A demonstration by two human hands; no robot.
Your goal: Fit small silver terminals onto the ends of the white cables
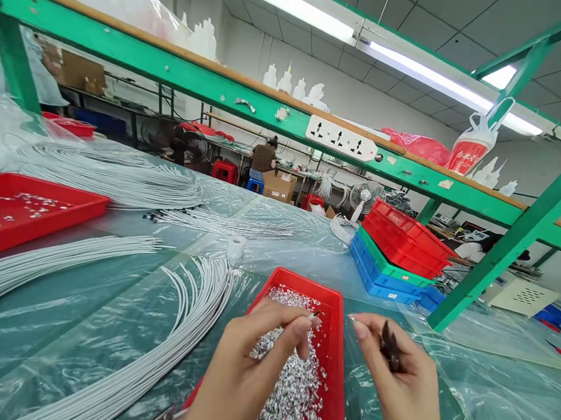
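Note:
My left hand [266,347] is over the red tray [333,357], its thumb and index finger pinching a thin dark-tipped piece [316,314]; the rest of that piece is hidden by the fingers. In the tray lies a heap of small shiny metal pieces [294,392]. Right of the tray, my right hand [397,373] is closed, thumb against index finger, with a tiny pale bit [352,319] at the fingertips that is too small to name. A dark brown object [390,347] is tucked in its curled fingers; its kind is unclear. The hands are apart.
Bundles of white cables [174,342] lie at left, beside another red tray [40,210] with scattered bits. A white roll [236,248] stands behind the tray. Stacked crates [395,253] sit at right near a green post [508,247]. A green shelf beam [193,74] crosses above. One person [264,159] sits far back.

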